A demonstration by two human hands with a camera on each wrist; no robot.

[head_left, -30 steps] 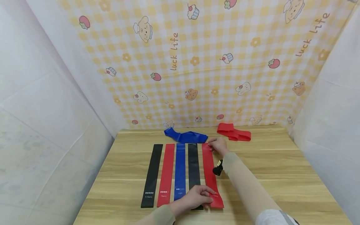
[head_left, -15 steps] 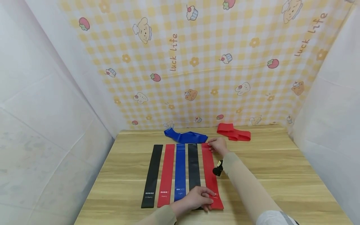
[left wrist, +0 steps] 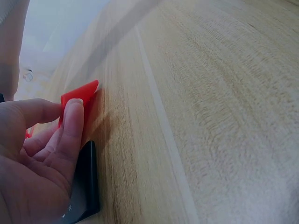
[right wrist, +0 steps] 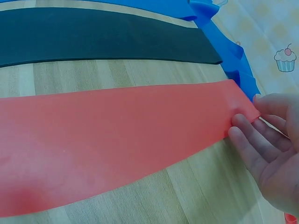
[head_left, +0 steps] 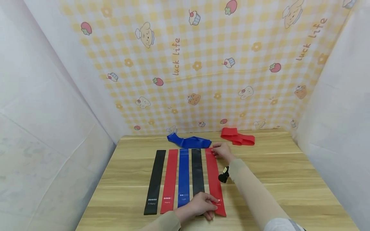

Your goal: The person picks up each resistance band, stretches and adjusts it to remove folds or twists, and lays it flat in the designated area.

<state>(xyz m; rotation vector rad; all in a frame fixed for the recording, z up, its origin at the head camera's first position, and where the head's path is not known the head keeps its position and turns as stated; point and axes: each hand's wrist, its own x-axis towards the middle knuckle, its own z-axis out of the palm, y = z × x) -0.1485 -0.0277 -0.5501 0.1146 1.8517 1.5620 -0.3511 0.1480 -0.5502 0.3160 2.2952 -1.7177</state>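
Observation:
A red resistance band (head_left: 213,176) lies lengthwise at the right end of a row of flat bands. My left hand (head_left: 200,205) pinches its near end, which is lifted off the wood in the left wrist view, where the red tip (left wrist: 81,91) shows between thumb and fingers. At the far end, my right hand (head_left: 222,150) holds the corner of the band, fingertips at its edge in the right wrist view (right wrist: 275,149). Just left of it lies a dark band (head_left: 198,170), its near end partly covered by my left hand and also seen in the left wrist view (left wrist: 86,186).
Further left lie a blue band (head_left: 184,176), another red band (head_left: 169,179) and a black band (head_left: 155,179), with printed labels. Behind the row are a crumpled blue band (head_left: 190,142) and a folded red band (head_left: 238,137). A patterned cloth (head_left: 196,80) hangs behind the wooden table (head_left: 283,173).
The near end of the rightmost red band has shifted slightly left with my left hand. My right hand stays at the far corner. The head view has tilted a little.

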